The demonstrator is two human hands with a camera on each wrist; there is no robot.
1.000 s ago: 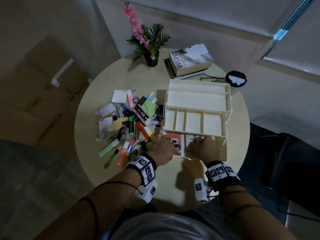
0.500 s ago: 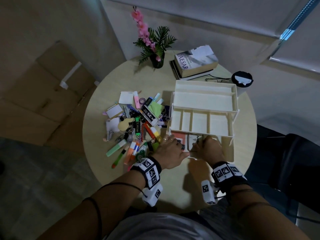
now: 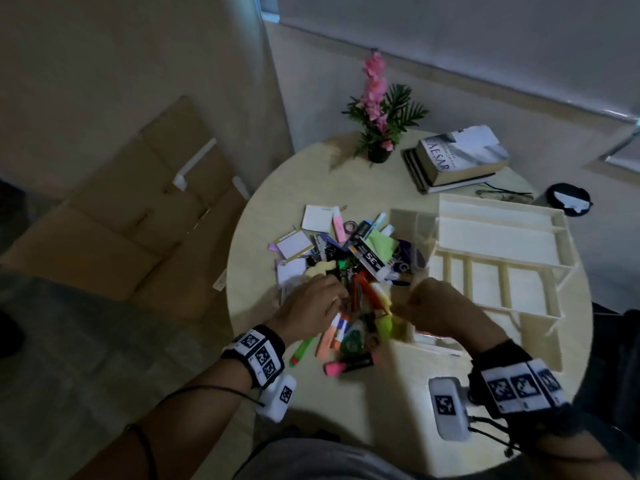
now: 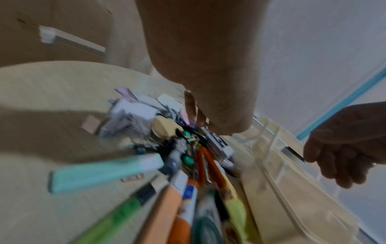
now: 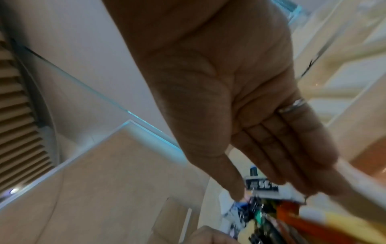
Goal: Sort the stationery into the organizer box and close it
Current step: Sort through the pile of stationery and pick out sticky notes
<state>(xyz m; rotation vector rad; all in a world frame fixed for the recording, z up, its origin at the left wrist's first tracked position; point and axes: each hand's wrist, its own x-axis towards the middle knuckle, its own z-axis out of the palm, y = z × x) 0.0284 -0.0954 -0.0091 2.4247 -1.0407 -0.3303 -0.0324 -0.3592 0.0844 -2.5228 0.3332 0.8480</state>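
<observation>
Basically, organizer box (image 3: 491, 237) is sitting open on the right half of the round desk (image 3: 263, 216), cream plastic, tiered: a long undivided tray at the back, a lower tray split by dividers into narrow slots in front of it, and a bottom level nearest the person showing something orange-red inside. Both upper trays are looking bare.

Stationery pile (image 3: 349, 268) is lying just left of the box, touching its left edge: sticky-note pads, a pink eraser, a green paper square, a black-and-white labelled pack, markers and highlighters in orange, green, pink and yellow, all overlapping.

Left hand (image 3: 308, 306) is resting palm down on the near-left part of the pile, fingers reaching into the items; the left wrist view is blurred and the palm is hiding the fingertips, so cannot tell whether that grip is holding anything. Right hand (image 3: 436, 306) is hovering over the gap between pile and box front; in the right wrist view (image 5: 250, 115) the fingers are lying straight and together, palm bare, a ring on one finger, nothing held.

Behind the pile a potted plant (image 3: 381, 109) with pink flowers is standing; stacked books (image 3: 457, 161) are lying behind the box, glasses (image 3: 502, 194) beside them. Cardboard (image 3: 121, 230) is lying on the floor to the left.
</observation>
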